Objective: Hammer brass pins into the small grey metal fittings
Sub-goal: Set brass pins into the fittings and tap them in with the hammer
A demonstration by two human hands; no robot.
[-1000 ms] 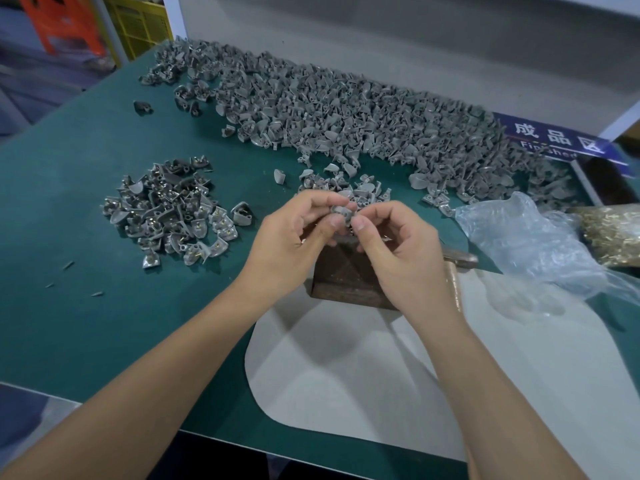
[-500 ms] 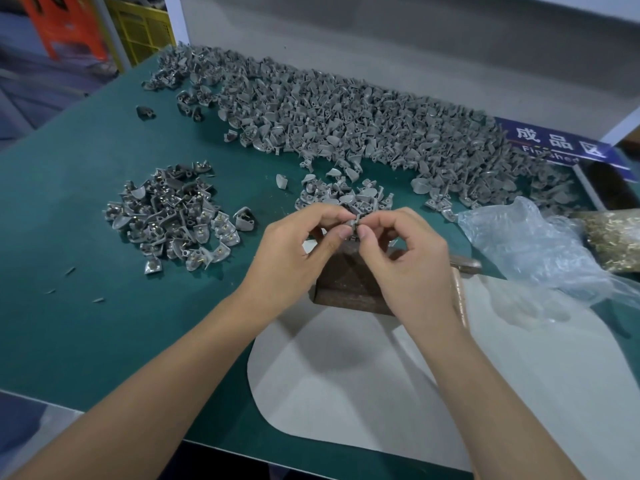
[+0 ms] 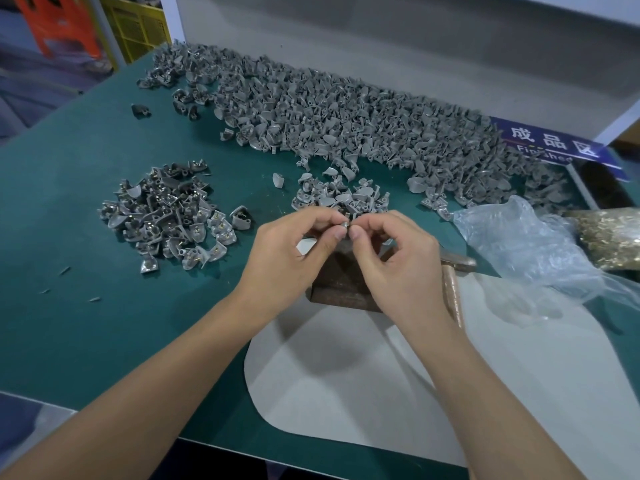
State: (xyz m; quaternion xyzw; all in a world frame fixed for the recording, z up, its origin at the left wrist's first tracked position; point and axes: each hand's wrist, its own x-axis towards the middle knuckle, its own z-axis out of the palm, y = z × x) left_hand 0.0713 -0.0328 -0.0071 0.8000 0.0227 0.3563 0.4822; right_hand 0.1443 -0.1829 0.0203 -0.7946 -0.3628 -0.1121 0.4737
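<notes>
Green matting covers the worktop (image 3: 69, 341), with a pale grey sheet (image 3: 346, 393) laid over its near right part. Along the far edge sprawls a big heap of bare grey fittings (image 3: 346, 116), and a smaller cluster (image 3: 341, 199) lies just beyond the hands. At the left sits a separate pile of fittings with brass pins showing (image 3: 166, 216), judged to be the finished ones. At the far right a bag of brass pins (image 3: 613, 237) rests beside crumpled clear plastic (image 3: 526, 244).

Both hands meet over a dark block (image 3: 341, 282). The left hand (image 3: 294, 251) and right hand (image 3: 398, 258) each have thumb and forefinger pressed together on one small fitting (image 3: 345, 224) held between them; whether a pin is already seated in it is too small to tell. The hammer (image 3: 453, 289) lies untouched just right of the block.

This looks like the pin-seating step. Next, the fitting likely needs setting on the block, steadied by the left hand's grip, while the right hand takes up the hammer.
</notes>
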